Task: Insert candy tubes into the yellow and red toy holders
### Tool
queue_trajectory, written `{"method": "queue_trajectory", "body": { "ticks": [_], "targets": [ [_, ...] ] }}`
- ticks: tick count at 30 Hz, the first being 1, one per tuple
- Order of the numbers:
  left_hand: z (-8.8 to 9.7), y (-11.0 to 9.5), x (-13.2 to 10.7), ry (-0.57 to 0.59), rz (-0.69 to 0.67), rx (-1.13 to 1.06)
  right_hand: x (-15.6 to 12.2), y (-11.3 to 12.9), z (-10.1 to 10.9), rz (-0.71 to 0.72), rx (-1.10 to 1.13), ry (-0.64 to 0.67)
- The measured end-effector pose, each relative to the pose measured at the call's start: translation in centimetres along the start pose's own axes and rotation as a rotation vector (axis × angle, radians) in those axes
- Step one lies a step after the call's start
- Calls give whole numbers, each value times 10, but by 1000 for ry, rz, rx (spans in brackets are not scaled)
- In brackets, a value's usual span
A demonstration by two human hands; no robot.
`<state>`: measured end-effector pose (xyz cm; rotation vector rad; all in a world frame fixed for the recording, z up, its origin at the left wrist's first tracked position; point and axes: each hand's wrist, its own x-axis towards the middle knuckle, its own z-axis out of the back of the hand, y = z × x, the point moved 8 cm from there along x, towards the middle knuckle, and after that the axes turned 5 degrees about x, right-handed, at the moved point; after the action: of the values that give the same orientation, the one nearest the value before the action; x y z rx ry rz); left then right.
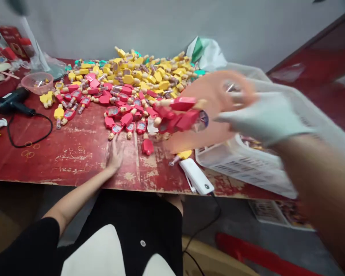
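Note:
My right hand [254, 119], in a white glove, grips an orange plastic bowl [211, 86] tilted on its side above the table's right part. Several red doll-shaped pieces [179, 117] are at its mouth, blurred, over the edge of the pile. My left hand [115, 155] is bare and lies on the tabletop, fingers stretched out just in front of the red pieces [123, 111]. One red piece [147, 146] lies apart between my hands. Behind the red ones is a heap of similar yellow pieces [149, 73].
A white plastic crate [247, 172] stands at the right. A white corded device [197, 176] lies at the table's front edge. At the left are a black heat gun [11, 100] with its cable and a pink basket [37, 82]. A wall [161, 23] closes off the back.

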<state>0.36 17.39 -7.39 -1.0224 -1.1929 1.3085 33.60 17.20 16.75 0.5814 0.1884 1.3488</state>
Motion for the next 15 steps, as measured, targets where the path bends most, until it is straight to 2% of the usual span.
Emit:
{"method": "queue_trajectory", "body": {
  "ticks": [2,3,5,7,9,11,15],
  "targets": [
    [35,22,-2,-92,-101,118,11,45,-31,94,-251,18],
    [45,32,-3,-127,-125,152,15,63,-44,133,-358,6],
    [55,46,-3,-157,-123,149,23,88,-60,190,-475,-40],
    [53,50,-1,-146,-123,130,28,98,-58,191,-490,-89],
    [51,47,1,-125,-138,119,29,95,-44,149,-451,-111],
    [53,44,1,-121,-141,97,23,82,-23,79,-355,-146],
    [52,34,-4,-116,-105,22,-8,48,12,59,50,-233]
  ]
}}
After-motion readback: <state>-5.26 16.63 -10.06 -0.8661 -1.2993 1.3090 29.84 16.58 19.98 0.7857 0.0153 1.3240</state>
